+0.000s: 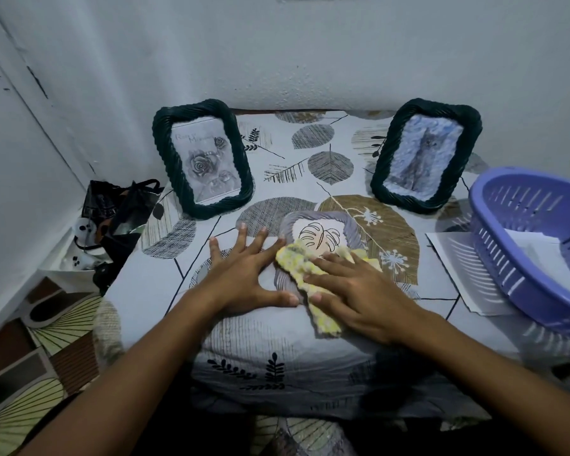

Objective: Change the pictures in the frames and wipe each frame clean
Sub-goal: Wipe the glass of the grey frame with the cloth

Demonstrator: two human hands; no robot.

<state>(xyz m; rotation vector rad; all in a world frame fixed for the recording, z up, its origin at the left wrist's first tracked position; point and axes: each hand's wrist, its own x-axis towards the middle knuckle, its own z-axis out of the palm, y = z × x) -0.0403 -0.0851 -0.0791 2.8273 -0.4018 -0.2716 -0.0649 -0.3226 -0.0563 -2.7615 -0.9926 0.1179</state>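
Observation:
A grey oval-edged frame (313, 222) with a leaf drawing lies flat on the leaf-patterned cloth in front of me. My right hand (352, 287) presses a yellow cloth (297, 261) flat onto the frame's lower part, fingers straight. Beside it, my left hand (244, 274) rests spread on the frame's left edge and the tablecloth. Two dark green woven frames stand at the back: the left frame (203, 162) shows a rose picture, the right frame (425, 156) shows a grey cat.
A purple plastic basket (507, 264) with papers inside sits at the right, on top of a white sheet (458, 268). A black bag (119, 209) and a white holder lie off the table's left edge. The wall stands close behind.

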